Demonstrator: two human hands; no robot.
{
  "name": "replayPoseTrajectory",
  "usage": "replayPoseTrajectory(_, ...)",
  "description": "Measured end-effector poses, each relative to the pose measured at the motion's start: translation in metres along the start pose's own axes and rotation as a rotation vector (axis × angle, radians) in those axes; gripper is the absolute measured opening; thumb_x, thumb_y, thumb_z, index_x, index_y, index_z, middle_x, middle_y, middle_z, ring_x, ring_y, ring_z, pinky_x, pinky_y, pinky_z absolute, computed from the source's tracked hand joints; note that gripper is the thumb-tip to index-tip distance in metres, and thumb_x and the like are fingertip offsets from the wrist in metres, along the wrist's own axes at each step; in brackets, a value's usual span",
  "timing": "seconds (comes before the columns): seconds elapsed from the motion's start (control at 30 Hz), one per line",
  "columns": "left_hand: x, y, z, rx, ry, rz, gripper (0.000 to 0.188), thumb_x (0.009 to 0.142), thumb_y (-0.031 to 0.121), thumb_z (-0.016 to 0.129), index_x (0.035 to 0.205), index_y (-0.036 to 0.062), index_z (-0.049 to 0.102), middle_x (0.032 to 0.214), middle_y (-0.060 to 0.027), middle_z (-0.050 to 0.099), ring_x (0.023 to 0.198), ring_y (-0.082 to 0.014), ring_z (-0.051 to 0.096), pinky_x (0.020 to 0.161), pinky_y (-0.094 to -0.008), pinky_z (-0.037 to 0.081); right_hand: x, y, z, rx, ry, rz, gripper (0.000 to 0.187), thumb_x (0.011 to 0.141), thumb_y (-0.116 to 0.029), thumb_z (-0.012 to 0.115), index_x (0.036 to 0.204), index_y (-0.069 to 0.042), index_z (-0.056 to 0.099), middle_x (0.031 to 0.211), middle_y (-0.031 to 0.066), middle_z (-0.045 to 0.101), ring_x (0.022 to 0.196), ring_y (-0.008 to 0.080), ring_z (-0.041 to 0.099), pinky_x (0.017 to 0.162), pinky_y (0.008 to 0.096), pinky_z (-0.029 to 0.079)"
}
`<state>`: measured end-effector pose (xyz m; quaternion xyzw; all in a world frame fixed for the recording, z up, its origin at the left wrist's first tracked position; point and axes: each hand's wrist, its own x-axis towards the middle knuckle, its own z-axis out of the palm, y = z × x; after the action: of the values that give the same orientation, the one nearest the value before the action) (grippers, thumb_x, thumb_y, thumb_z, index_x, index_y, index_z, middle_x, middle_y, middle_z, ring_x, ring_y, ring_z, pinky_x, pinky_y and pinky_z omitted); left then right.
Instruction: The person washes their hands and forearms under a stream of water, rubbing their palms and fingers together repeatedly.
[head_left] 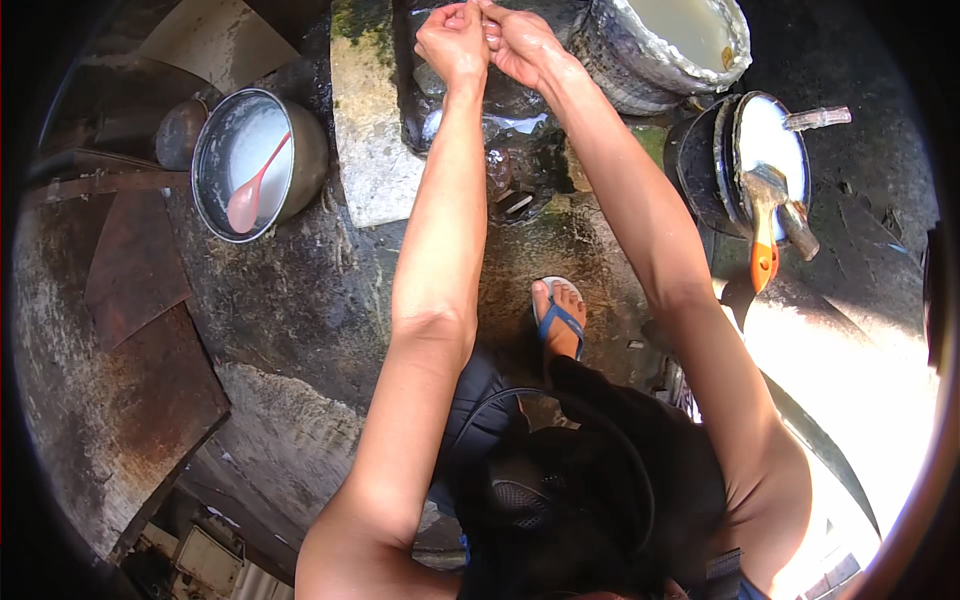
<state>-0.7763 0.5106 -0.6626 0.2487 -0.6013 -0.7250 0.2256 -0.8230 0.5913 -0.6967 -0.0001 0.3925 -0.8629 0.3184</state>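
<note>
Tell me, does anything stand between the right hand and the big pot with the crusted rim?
Nothing visible stands between the right hand and the big pot. The pot's own crusted rim lies between that hand and the cloudy liquid inside. The left hand is farther left, not between them.

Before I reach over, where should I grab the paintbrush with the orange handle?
Probably by the orange handle, from your near side with the right hand. The paintbrush points its handle toward you, past the rim of the dark container, while its bristles lie over the white contents. A brown stick crowds its right.
</note>
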Motion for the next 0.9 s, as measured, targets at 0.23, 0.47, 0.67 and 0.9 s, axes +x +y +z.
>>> replayPoseTrajectory(0.23, 0.011, -0.013, 0.005, 0.203, 0.146, 0.176, 0.033, 0.075, 0.027, 0.084, 0.08, -0.0021, 0.071, 0.072, -0.0074, 0.07, 0.065, -0.0108, 0.063, 0.064, -0.03, 0.053, -0.018, -0.004, 0.034, -0.122, 0.033, -0.095, 0.018, 0.098, -0.013, 0.056, 0.096, 0.001, 0.067, 0.086, 0.0107, 0.07, 0.072, 0.0167, 0.064, 0.062, 0.0277, 0.05)
replayPoseTrajectory(0.47, -0.004, -0.029, 0.033, 0.062, 0.027, 0.199, 0.017, 0.086, 0.016, 0.072, 0.085, -0.0007, 0.07, 0.072, -0.0055, 0.07, 0.067, -0.0089, 0.063, 0.062, -0.0253, 0.05, 0.003, -0.02, 0.017, -0.112, 0.494, -0.059, 0.032, 0.098, -0.022, 0.055, 0.073, -0.004, 0.064, 0.071, 0.0104, 0.064, 0.06, 0.0194, 0.062, 0.052, 0.0317, 0.049)
replayPoseTrajectory(0.67, 0.024, -0.043, 0.006, -0.174, -0.091, 0.058, 0.017, 0.09, 0.012, 0.065, 0.083, -0.0038, 0.068, 0.07, -0.0063, 0.069, 0.061, -0.0116, 0.061, 0.057, -0.0249, 0.048, -0.024, 0.003, 0.049, -0.118, 0.329, -0.152, 0.017, 0.094, -0.015, 0.062, 0.095, 0.001, 0.067, 0.085, 0.0087, 0.069, 0.07, 0.0146, 0.063, 0.061, 0.0294, 0.049)
replayPoseTrajectory(0.9, 0.011, -0.029, 0.04, 0.208, 0.052, 0.188, 0.01, 0.082, 0.009, 0.069, 0.08, -0.001, 0.069, 0.067, -0.005, 0.066, 0.063, -0.0108, 0.058, 0.058, -0.0271, 0.049, 0.003, -0.009, 0.026, -1.089, 0.69, -0.462, 0.037, 0.1, -0.03, 0.051, 0.077, -0.004, 0.064, 0.07, 0.0096, 0.063, 0.069, 0.0182, 0.063, 0.059, 0.0303, 0.05)
